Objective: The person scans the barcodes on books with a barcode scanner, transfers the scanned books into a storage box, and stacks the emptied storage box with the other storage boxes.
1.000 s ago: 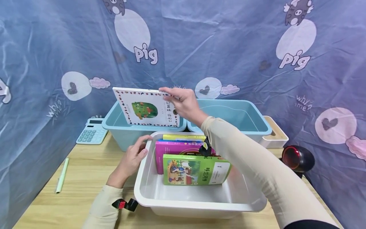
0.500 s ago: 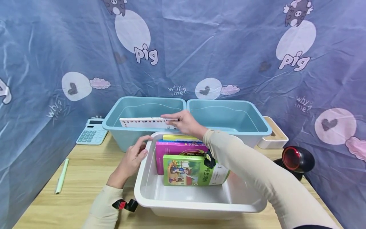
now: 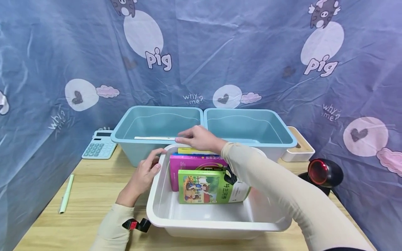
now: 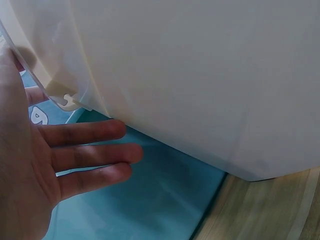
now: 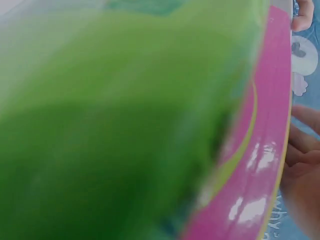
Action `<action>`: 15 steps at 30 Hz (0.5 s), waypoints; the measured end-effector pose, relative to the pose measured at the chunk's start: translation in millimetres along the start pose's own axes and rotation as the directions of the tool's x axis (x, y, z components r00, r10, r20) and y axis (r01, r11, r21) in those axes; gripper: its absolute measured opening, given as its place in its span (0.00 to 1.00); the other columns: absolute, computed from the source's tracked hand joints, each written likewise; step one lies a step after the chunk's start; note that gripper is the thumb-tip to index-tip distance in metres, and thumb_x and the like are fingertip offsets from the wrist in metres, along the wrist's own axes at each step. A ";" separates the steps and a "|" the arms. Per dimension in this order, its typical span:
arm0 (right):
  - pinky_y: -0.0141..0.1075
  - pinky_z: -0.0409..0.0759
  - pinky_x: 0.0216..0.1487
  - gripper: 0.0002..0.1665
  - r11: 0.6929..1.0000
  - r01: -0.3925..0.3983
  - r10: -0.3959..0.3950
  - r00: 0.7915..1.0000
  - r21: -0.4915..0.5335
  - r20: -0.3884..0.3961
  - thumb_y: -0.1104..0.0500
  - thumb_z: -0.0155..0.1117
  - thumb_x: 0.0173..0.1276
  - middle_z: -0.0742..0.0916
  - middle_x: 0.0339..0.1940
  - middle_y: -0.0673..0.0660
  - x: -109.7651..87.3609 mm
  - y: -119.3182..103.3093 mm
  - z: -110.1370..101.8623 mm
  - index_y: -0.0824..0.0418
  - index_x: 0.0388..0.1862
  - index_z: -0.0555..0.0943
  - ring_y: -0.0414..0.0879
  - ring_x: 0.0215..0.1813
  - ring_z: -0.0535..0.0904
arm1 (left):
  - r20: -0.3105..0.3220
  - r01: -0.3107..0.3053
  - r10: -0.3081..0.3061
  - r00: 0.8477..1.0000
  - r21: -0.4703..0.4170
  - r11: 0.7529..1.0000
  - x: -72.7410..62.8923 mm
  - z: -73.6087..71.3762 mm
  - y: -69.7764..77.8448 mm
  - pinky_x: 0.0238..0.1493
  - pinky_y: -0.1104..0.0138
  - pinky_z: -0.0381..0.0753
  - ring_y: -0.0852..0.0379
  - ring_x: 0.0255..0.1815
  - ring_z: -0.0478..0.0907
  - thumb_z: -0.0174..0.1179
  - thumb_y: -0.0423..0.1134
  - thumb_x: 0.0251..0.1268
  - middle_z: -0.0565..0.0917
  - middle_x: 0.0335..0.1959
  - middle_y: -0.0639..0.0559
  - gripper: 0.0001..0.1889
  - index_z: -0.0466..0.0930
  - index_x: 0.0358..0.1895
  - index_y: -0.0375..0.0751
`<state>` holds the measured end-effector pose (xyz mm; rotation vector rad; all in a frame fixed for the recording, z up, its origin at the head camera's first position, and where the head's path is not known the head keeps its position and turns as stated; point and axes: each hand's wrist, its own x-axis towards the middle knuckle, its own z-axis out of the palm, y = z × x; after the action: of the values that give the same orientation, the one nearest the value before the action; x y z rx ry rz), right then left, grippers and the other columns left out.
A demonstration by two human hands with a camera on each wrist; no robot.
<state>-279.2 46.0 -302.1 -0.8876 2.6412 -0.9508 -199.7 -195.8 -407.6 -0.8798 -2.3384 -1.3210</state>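
Wooden table (image 3: pixel 103 195) bears a white bin (image 3: pixel 213 230) before blue cloth (image 3: pixel 196 62).

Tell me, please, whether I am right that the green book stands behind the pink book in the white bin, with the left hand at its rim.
Not quite: the head view shows the green book in front of the pink book. Both are in the white bin, with the left hand at its rim.

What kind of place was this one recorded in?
Probably a desk staged as a home or study workspace, though the room itself isn't shown: a wood-grain tabletop stands against a pig-printed cloth backdrop, with a calculator and a white bin of books on it.
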 end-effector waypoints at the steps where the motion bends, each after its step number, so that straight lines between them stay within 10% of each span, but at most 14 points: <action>1: 0.37 0.83 0.47 0.32 1.000 -0.012 0.012 1.000 0.003 0.001 0.40 0.58 0.75 0.86 0.62 0.56 -1.4 -0.5 -0.8 0.57 0.68 0.77 0.38 0.22 0.72 | 0.000 -0.006 0.006 1.000 0.001 1.000 0.2 0.2 -0.2 0.27 0.68 0.85 0.64 0.32 0.82 0.46 0.41 0.77 0.86 0.36 0.41 0.19 0.66 0.66 0.43; 8: 0.42 0.82 0.60 0.35 0.999 -0.027 0.027 0.999 -0.029 -0.019 0.37 0.57 0.74 0.87 0.59 0.56 -16.3 -10.9 -20.9 0.55 0.72 0.73 0.45 0.55 0.86 | -0.009 -0.030 0.030 0.999 0.007 1.000 1.0 0.8 -0.7 0.26 0.68 0.84 0.65 0.31 0.81 0.46 0.42 0.77 0.86 0.35 0.41 0.19 0.67 0.66 0.43; 15: 0.45 0.80 0.64 0.31 0.999 -0.003 0.002 1.000 -0.054 -0.018 0.41 0.59 0.74 0.88 0.58 0.54 -62.9 -28.0 -61.2 0.53 0.71 0.75 0.46 0.59 0.85 | -0.020 -0.029 0.030 0.999 0.030 0.999 0.3 1.3 0.4 0.26 0.68 0.84 0.66 0.30 0.81 0.48 0.37 0.73 0.86 0.34 0.42 0.19 0.68 0.65 0.42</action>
<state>-238.2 98.0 -238.2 -0.8912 2.6940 -0.8948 -199.6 -194.5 -407.8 -0.8844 -2.3152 -1.2739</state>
